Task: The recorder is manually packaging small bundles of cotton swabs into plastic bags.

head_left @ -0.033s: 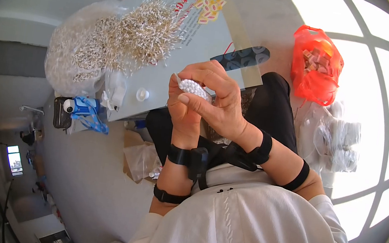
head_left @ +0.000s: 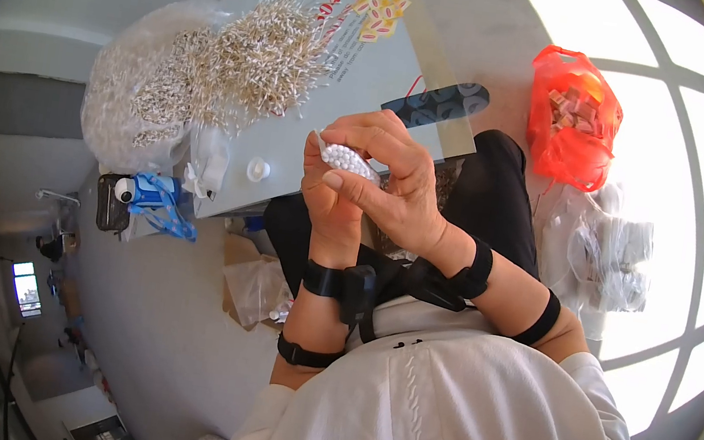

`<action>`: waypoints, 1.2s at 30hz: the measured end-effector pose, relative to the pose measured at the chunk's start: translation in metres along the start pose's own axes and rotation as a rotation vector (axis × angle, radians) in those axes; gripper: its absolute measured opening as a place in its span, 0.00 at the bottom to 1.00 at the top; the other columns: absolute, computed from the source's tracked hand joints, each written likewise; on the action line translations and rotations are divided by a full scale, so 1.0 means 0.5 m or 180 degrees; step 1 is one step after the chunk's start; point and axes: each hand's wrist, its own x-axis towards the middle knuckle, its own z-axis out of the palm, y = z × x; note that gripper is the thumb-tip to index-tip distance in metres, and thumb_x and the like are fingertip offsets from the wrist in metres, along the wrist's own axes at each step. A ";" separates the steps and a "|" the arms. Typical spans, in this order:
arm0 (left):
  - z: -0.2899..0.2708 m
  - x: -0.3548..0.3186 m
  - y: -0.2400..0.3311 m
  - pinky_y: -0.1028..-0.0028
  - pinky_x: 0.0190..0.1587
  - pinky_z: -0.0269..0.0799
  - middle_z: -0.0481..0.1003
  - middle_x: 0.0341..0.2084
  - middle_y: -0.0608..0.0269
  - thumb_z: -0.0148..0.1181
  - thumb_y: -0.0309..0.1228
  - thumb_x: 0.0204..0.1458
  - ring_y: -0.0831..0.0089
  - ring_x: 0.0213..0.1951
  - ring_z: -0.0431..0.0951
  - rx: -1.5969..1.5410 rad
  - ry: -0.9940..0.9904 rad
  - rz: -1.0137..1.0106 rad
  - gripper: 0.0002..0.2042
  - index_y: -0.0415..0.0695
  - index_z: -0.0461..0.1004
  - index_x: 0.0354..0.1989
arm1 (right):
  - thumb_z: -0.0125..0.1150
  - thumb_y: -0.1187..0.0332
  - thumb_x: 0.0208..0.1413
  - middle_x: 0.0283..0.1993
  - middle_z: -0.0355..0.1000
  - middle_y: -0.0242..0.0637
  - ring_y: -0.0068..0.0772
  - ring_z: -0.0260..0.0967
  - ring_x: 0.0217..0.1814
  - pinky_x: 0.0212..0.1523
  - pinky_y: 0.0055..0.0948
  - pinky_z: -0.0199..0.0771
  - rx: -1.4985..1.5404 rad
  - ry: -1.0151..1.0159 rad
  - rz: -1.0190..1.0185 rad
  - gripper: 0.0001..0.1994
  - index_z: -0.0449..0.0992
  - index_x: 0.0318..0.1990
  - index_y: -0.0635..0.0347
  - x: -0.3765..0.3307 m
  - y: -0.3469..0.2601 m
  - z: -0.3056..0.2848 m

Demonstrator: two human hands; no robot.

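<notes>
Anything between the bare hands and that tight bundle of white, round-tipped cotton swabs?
Nothing separate visible: right hand and left hand both hold the bundle; only what looks like a thin, clear plastic wrapper around it may lie between.

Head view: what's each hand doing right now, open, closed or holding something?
Left hand: partly hidden, closed on the tight bundle of white-tipped cotton swabs.
Right hand: closed on the same bundle, thumb below, fingers above.

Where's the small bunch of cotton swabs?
In the head view, the bunch is between the left hand and right hand, below and right of the swab heap.
</notes>
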 end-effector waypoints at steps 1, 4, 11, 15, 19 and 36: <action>-0.015 -0.003 -0.002 0.72 0.44 0.73 0.72 0.37 0.68 0.57 0.36 0.56 0.74 0.40 0.74 0.0000 0.0017 0.0015 0.09 0.48 0.70 0.42 | 0.67 0.68 0.46 0.43 0.72 0.37 0.33 0.65 0.46 0.46 0.30 0.67 0.0274 0.0034 0.0210 0.15 0.77 0.43 0.59 -0.005 -0.002 0.008; -0.028 -0.003 -0.005 0.73 0.41 0.73 0.72 0.37 0.69 0.54 0.37 0.58 0.75 0.38 0.74 0.0042 0.0331 0.0091 0.09 0.49 0.70 0.43 | 0.68 0.68 0.44 0.45 0.71 0.39 0.37 0.64 0.49 0.49 0.33 0.67 0.0561 0.0041 0.0487 0.16 0.77 0.43 0.59 -0.011 0.001 0.010; -0.056 0.014 0.007 0.68 0.47 0.75 0.76 0.37 0.63 0.60 0.27 0.52 0.70 0.41 0.76 -0.0697 0.0149 -0.0161 0.05 0.47 0.74 0.37 | 0.65 0.74 0.48 0.42 0.71 0.38 0.24 0.68 0.41 0.42 0.22 0.69 0.0853 0.0112 0.0933 0.09 0.78 0.39 0.62 -0.009 -0.011 0.016; -0.063 0.019 -0.009 0.68 0.48 0.76 0.77 0.35 0.61 0.62 0.23 0.48 0.69 0.41 0.77 -0.0489 0.0249 0.0132 0.04 0.44 0.75 0.32 | 0.62 0.74 0.52 0.39 0.73 0.35 0.21 0.67 0.41 0.41 0.19 0.67 0.0931 0.0279 0.0818 0.07 0.79 0.38 0.63 -0.005 0.008 0.021; -0.059 0.026 -0.016 0.68 0.47 0.76 0.77 0.33 0.60 0.63 0.22 0.47 0.69 0.40 0.77 -0.0871 -0.0184 0.0138 0.04 0.43 0.75 0.31 | 0.61 0.68 0.56 0.34 0.74 0.36 0.22 0.68 0.37 0.39 0.21 0.69 0.1460 0.0525 0.1241 0.09 0.80 0.32 0.66 -0.002 0.010 0.022; -0.057 0.021 -0.015 0.72 0.44 0.70 0.74 0.37 0.60 0.50 0.30 0.58 0.71 0.41 0.74 -0.0413 -0.0313 0.0016 0.08 0.42 0.72 0.42 | 0.58 0.67 0.57 0.41 0.74 0.30 0.17 0.69 0.42 0.43 0.17 0.70 0.2234 0.0046 0.1792 0.12 0.78 0.44 0.62 -0.008 0.046 -0.011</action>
